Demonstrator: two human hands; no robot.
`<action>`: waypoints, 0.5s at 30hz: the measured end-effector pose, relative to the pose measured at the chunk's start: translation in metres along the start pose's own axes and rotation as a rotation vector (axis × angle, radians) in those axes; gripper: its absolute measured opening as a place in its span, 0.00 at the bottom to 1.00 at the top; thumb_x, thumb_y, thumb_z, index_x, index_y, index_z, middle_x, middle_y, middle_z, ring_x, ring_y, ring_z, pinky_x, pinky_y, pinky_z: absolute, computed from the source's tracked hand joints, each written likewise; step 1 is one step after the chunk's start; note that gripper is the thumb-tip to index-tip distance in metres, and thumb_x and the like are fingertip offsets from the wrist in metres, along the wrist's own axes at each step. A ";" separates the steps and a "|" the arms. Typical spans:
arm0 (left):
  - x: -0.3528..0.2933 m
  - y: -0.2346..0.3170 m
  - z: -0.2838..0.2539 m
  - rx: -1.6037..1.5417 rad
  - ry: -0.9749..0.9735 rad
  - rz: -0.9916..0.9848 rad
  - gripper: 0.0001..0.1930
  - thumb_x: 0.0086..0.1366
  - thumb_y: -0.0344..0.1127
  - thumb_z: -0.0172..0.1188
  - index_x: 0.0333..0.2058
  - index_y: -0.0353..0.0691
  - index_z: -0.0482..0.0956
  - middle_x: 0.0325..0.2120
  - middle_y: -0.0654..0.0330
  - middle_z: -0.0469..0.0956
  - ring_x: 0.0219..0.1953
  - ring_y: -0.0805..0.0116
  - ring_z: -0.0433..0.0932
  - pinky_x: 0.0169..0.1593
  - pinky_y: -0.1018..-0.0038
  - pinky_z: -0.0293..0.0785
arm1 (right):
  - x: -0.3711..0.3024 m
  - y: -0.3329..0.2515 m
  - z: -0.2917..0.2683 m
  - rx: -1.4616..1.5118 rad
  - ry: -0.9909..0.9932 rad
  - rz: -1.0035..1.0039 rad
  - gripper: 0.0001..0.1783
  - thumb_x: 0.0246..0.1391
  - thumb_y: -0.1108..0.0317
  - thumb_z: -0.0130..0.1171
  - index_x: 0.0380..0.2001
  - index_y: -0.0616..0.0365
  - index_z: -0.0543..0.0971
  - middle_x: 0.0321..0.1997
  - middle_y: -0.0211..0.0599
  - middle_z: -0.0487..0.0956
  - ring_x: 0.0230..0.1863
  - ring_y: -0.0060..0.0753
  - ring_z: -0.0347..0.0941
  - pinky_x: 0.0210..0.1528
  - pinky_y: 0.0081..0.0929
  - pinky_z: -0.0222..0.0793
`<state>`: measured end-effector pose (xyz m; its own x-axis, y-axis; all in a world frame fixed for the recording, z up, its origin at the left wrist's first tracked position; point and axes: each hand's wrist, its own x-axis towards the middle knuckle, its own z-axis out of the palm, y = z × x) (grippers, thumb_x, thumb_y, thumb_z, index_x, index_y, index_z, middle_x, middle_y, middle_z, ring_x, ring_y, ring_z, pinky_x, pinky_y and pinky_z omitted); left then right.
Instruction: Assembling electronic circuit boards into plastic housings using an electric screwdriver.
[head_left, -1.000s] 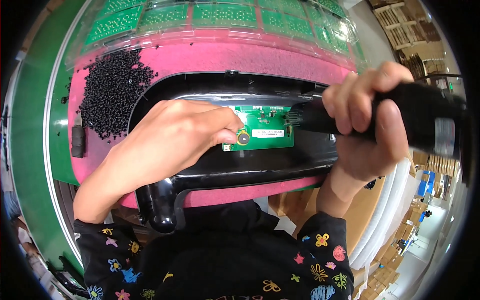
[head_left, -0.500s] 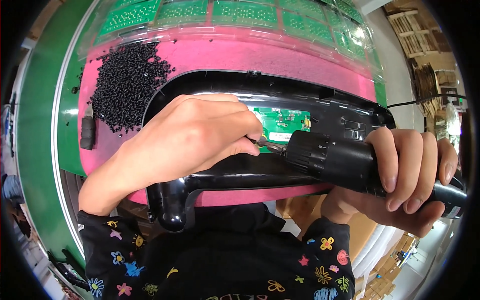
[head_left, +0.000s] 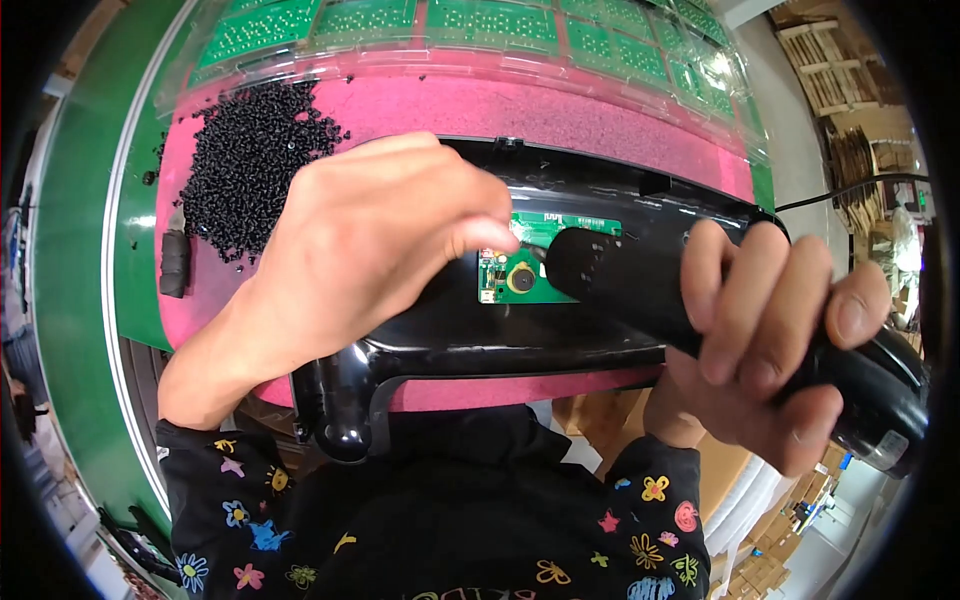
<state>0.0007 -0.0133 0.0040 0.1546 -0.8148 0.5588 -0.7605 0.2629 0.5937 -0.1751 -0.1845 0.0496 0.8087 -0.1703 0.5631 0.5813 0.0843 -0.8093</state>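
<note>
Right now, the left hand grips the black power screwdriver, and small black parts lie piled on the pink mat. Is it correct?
The hand is wrong: the head view shows the right hand gripping the black power screwdriver. The small black parts do lie piled on the pink mat.

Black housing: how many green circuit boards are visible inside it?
1. The green circuit board lies inside the black housing, partly covered by the left hand and the black screwdriver; others may be hidden.
</note>
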 end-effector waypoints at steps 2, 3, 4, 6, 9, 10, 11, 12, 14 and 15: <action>-0.001 -0.001 0.001 0.049 0.051 -0.090 0.06 0.57 0.27 0.68 0.30 0.33 0.78 0.23 0.59 0.79 0.25 0.63 0.77 0.30 0.72 0.71 | 0.002 0.009 0.003 -0.029 0.040 -0.002 0.21 0.55 0.60 0.63 0.49 0.49 0.68 0.28 0.22 0.72 0.26 0.19 0.67 0.36 0.25 0.61; -0.001 0.000 0.001 0.049 0.056 -0.091 0.06 0.57 0.27 0.68 0.30 0.33 0.78 0.23 0.59 0.79 0.25 0.63 0.77 0.30 0.72 0.71 | 0.003 0.012 0.006 -0.041 0.070 -0.010 0.21 0.55 0.59 0.63 0.48 0.49 0.69 0.28 0.22 0.72 0.26 0.19 0.67 0.36 0.25 0.61; -0.001 0.002 0.000 0.051 0.035 -0.106 0.06 0.59 0.27 0.66 0.29 0.33 0.77 0.22 0.57 0.77 0.24 0.61 0.76 0.29 0.71 0.70 | 0.002 0.015 0.013 -0.057 0.155 -0.028 0.20 0.54 0.59 0.64 0.47 0.48 0.70 0.26 0.21 0.71 0.24 0.19 0.66 0.34 0.26 0.61; 0.000 0.003 0.000 0.047 0.017 -0.116 0.07 0.61 0.28 0.65 0.29 0.32 0.77 0.21 0.56 0.75 0.23 0.60 0.75 0.29 0.69 0.69 | 0.001 0.019 0.019 -0.107 0.212 -0.035 0.20 0.53 0.58 0.64 0.47 0.48 0.70 0.25 0.21 0.70 0.23 0.19 0.65 0.34 0.26 0.61; -0.001 0.005 -0.003 0.103 -0.026 -0.186 0.09 0.64 0.29 0.61 0.27 0.31 0.73 0.19 0.53 0.69 0.22 0.54 0.71 0.28 0.65 0.67 | 0.005 0.021 0.024 -0.162 0.272 -0.012 0.20 0.53 0.58 0.63 0.46 0.48 0.70 0.23 0.21 0.69 0.21 0.20 0.64 0.33 0.28 0.60; -0.002 0.006 -0.003 0.102 -0.053 -0.229 0.10 0.65 0.28 0.60 0.27 0.31 0.71 0.19 0.52 0.67 0.22 0.52 0.70 0.28 0.64 0.66 | 0.008 0.022 0.026 -0.162 0.279 0.010 0.20 0.53 0.58 0.63 0.46 0.48 0.70 0.23 0.21 0.69 0.21 0.21 0.63 0.33 0.28 0.60; -0.003 0.007 -0.003 0.094 -0.083 -0.269 0.10 0.66 0.28 0.59 0.26 0.31 0.70 0.19 0.51 0.66 0.23 0.50 0.69 0.28 0.63 0.65 | 0.010 0.022 0.028 -0.168 0.290 0.034 0.19 0.53 0.58 0.63 0.45 0.48 0.70 0.23 0.21 0.68 0.21 0.21 0.63 0.33 0.28 0.60; -0.002 0.008 -0.002 0.092 -0.095 -0.282 0.10 0.65 0.29 0.59 0.27 0.31 0.70 0.20 0.50 0.67 0.24 0.48 0.70 0.29 0.62 0.67 | 0.013 0.021 0.028 -0.213 0.250 0.054 0.18 0.54 0.57 0.62 0.44 0.49 0.69 0.23 0.22 0.67 0.21 0.21 0.62 0.35 0.29 0.61; -0.005 0.003 0.003 0.080 -0.072 -0.247 0.10 0.65 0.29 0.60 0.28 0.31 0.71 0.20 0.50 0.68 0.24 0.48 0.71 0.29 0.61 0.67 | 0.019 0.026 0.022 -0.165 0.205 0.089 0.18 0.55 0.57 0.61 0.44 0.49 0.69 0.23 0.22 0.67 0.21 0.21 0.62 0.37 0.30 0.62; -0.006 0.001 0.003 0.072 -0.054 -0.210 0.09 0.64 0.29 0.60 0.28 0.31 0.71 0.21 0.50 0.69 0.25 0.47 0.72 0.30 0.61 0.68 | 0.023 0.029 0.021 -0.114 0.166 0.119 0.17 0.56 0.57 0.60 0.44 0.50 0.68 0.23 0.22 0.66 0.21 0.21 0.61 0.38 0.31 0.62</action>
<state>-0.0029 -0.0099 -0.0006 0.2815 -0.8748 0.3942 -0.7585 0.0488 0.6498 -0.1382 -0.1651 0.0425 0.8396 -0.3254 0.4349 0.4610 0.0033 -0.8874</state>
